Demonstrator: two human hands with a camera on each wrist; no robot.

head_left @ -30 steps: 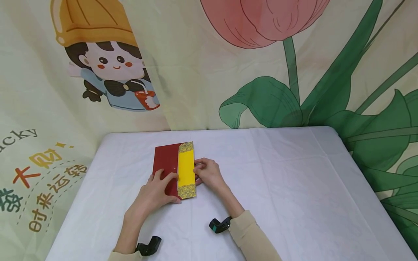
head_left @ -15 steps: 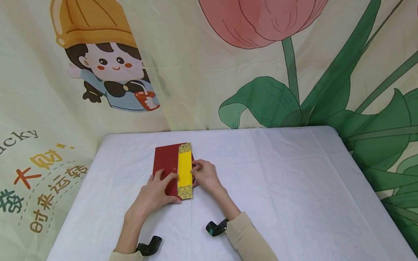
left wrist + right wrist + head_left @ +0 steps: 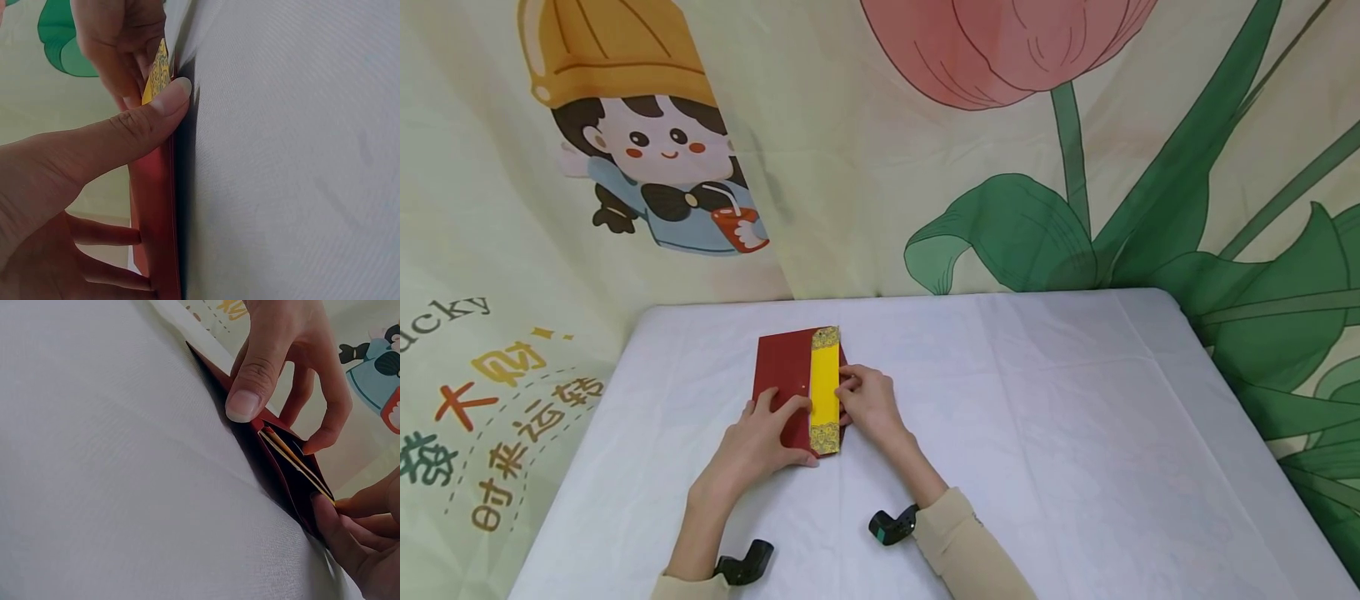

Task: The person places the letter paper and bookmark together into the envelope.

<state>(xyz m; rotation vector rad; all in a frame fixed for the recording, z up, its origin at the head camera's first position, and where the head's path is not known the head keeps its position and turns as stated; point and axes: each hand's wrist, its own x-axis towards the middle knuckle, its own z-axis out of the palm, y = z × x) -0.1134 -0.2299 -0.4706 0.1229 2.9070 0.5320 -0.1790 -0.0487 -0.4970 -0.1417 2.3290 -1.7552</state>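
Observation:
A flat red envelope (image 3: pixel 784 358) lies on the white table, with a yellow card (image 3: pixel 825 383) bordered in gold pattern sticking out along its right side. My left hand (image 3: pixel 752 442) holds the envelope, thumb at the near edge and fingers bent on top. From the right, my right hand (image 3: pixel 874 407) pinches the card's right edge between thumb and fingers. In the right wrist view the mouth of the envelope (image 3: pixel 215 375) gapes open, with the yellow card's edge (image 3: pixel 317 487) inside it. The left wrist view shows the card's patterned corner (image 3: pixel 159 74) behind my left thumb.
A white cloth covers the table (image 3: pixel 1037 433). Behind it hangs a printed curtain (image 3: pixel 842 167) with a cartoon figure and a large flower. Black wrist devices sit near the left cuff (image 3: pixel 688 587) and right cuff (image 3: pixel 951 512).
My right hand has moved slightly left with the card's edge. Less of the yellow card shows, and red now appears beyond its right edge. My left hand stays in place.

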